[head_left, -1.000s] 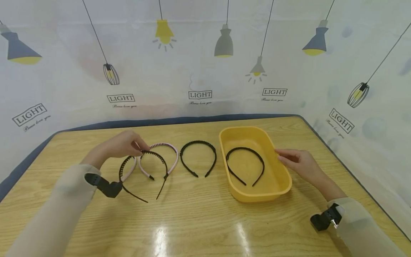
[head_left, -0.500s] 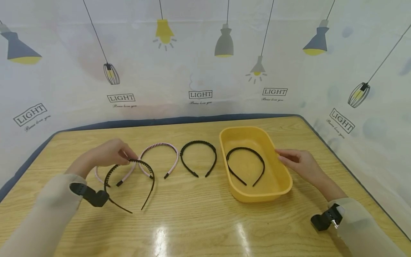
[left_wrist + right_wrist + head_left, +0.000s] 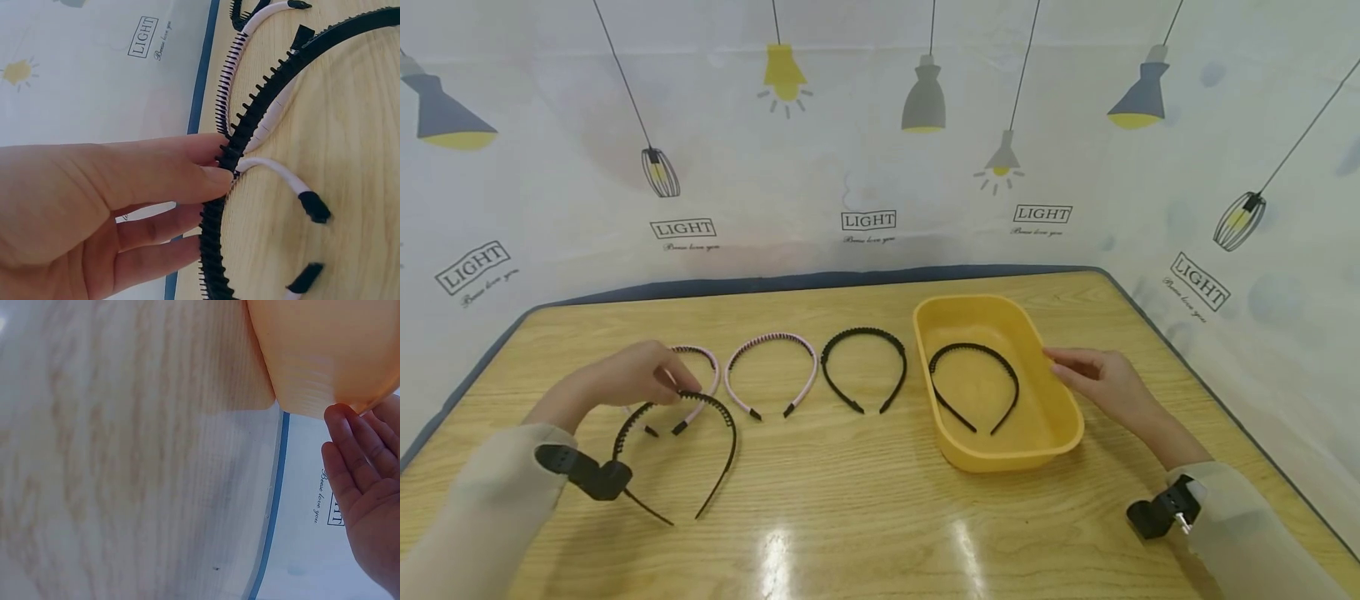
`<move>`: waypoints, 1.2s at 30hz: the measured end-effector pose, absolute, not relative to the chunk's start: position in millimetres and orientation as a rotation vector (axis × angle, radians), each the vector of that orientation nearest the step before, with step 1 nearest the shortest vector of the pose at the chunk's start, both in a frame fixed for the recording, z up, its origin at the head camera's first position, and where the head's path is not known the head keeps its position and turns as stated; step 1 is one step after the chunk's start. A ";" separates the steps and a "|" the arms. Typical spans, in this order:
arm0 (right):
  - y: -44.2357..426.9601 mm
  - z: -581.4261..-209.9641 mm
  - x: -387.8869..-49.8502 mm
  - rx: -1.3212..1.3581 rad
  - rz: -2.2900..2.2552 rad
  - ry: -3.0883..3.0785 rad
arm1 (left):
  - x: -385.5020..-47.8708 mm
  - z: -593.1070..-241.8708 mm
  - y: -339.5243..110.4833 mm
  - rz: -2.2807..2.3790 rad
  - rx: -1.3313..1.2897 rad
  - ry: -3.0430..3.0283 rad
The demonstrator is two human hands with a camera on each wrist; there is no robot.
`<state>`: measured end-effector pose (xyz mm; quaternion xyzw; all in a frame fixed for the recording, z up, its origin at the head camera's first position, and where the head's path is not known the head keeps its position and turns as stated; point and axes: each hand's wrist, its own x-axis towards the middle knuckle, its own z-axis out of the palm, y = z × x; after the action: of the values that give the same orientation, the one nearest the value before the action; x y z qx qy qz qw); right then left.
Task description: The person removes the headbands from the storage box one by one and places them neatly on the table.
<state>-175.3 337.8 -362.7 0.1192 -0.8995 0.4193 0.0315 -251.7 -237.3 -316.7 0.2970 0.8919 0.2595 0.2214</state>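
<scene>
Between thumb and fingers, my left hand (image 3: 628, 377) pinches a black toothed headband (image 3: 732, 433) at the top of its arc, its two ends pointing toward the near edge. In the left wrist view the thumb of the left hand (image 3: 125, 194) presses on the black band (image 3: 269, 84). Behind it lies a pink headband (image 3: 713, 372), partly covered by the hand. My right hand (image 3: 1112, 387) touches the right rim of a yellow basin (image 3: 1057, 417) with its fingertips. Inside the basin lies a black headband (image 3: 1017, 387). The right wrist view shows the right hand (image 3: 369, 481) against the basin's side (image 3: 325, 356).
Another pink headband (image 3: 814, 367) lies on the wooden table (image 3: 850, 517), and a black headband (image 3: 904, 367) lies between it and the basin. A patterned cloth (image 3: 775, 183) with printed lamps stands behind the table.
My left hand has moved left and nearer to me with the black headband, uncovering more of the pink headbands. The right hand and basin have stayed in place.
</scene>
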 end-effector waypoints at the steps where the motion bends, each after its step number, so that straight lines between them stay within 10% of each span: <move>1: 337.7 -362.6 -175.3 0.365 1.296 -2.773 | -251.0 -317.3 -238.6 0.713 0.813 2.464; 36: 338.2 -364.0 -176.5 0.386 1.277 -2.752 | -227.5 -350.5 -282.9 0.882 0.813 2.319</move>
<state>-176.5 338.2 -364.0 0.1263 -0.8990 0.4172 0.0417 -227.5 -282.9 -350.5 0.3006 0.8571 0.3259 0.2624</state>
